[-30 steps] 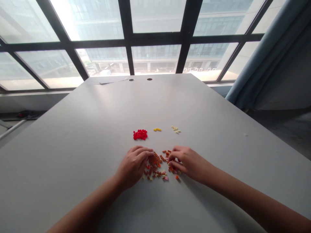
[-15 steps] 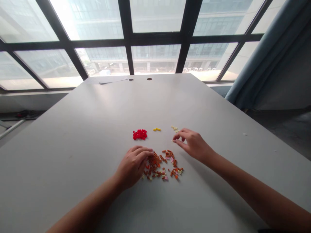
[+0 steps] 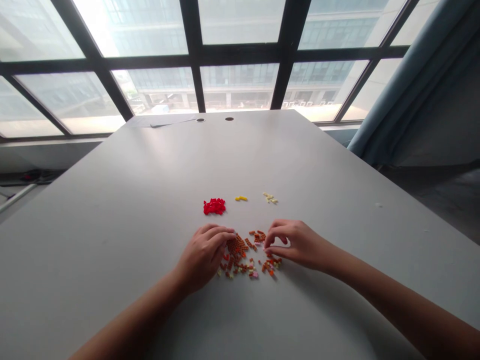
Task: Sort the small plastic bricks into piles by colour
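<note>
A loose pile of small toy building bricks, mostly orange-brown with some pink, cream and red pieces, lies on the white table. My left hand curves over the pile's left side, fingertips against the brown bricks and thumb set apart below. At the pile's right side is my right hand, thumb and forefinger brought together low among the bricks. Whatever sits between those fingertips is too small to make out. Beyond the hands are a red brick heap, a few yellow bricks and a cluster of cream bricks.
Small pale bits lie far to the right on the tabletop. A sheet of paper and two round cable holes are near the far edge. Behind stand large windows, with a blue-grey curtain at right.
My right hand has come back from the cream cluster, moving down to the right side of the mixed pile. My left hand keeps its place. The view has tilted slightly.
</note>
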`<state>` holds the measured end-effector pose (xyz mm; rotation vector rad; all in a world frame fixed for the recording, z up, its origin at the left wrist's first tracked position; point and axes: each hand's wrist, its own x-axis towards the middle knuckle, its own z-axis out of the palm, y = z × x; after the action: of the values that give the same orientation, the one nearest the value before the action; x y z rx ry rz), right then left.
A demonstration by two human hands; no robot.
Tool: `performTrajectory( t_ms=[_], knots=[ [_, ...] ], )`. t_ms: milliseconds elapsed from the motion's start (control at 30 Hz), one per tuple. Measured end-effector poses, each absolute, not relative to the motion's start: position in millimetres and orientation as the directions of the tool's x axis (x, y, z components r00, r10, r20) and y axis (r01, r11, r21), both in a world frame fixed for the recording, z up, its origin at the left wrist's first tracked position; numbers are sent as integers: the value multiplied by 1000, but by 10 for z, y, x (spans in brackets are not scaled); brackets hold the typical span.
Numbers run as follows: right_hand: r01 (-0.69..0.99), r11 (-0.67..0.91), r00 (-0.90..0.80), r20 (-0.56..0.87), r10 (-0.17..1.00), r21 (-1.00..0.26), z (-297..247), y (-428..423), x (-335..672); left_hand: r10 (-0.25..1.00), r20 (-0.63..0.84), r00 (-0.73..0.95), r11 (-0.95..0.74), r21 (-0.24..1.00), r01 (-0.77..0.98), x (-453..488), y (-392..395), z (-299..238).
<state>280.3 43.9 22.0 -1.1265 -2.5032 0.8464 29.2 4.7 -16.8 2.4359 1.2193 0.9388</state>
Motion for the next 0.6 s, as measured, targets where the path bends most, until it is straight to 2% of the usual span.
performTrajectory(
  t_ms=[300, 400, 500, 600],
  knots=[
    [686, 544, -643, -53, 764, -483, 200, 296, 2668, 790, 433, 434, -611, 493, 620, 297, 53, -179],
    [680, 558, -650, -39, 759, -475, 240, 280, 2662, 793, 428, 434, -607, 492, 624, 293, 50, -185],
    [688, 566, -607, 66, 792, -454, 250, 418, 2742, 788, 435, 436, -614, 490, 619, 291, 49, -187],
    [787, 504, -434, 262, 862, -357, 167, 729, 2863, 784, 438, 439, -618, 489, 616, 292, 51, -184]
  ],
)
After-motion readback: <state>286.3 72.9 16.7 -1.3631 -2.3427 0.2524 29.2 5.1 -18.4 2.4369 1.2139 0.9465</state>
